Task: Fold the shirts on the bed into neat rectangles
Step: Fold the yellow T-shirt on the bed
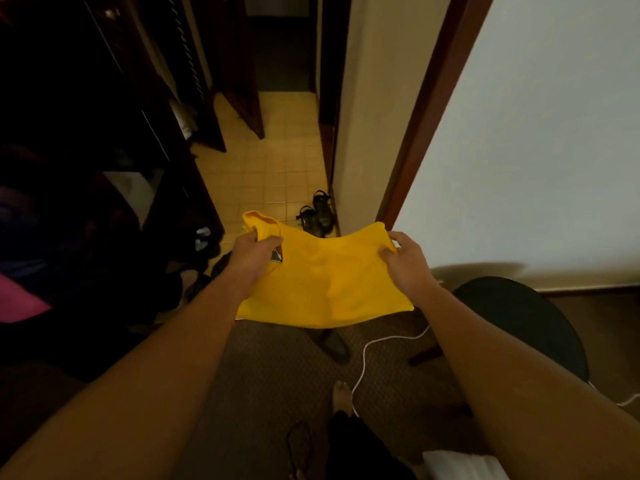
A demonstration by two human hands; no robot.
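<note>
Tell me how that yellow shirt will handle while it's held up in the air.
Probably floppy: the yellow shirt sags between the left hand and right hand. Likely light, since a fingertip grip at each top corner carries it. Its loose lower edge hangs free and would likely swing.

- A shirt (pixel 322 282) hangs in the air ahead, gripped at its left top corner by the left hand (pixel 254 252) and at its right top corner by the right hand (pixel 405 263).
- Below it lies carpet (pixel 273 375), with a cable (pixel 363 362) trailing across to the right.
- A chair (pixel 519 313) stands to the right, against the wall (pixel 536 133).
- Sandals (pixel 317 213) sit on the tiled floor (pixel 273 157) beyond the shirt.
- Shelves (pixel 114 133) stand to the left.
</note>
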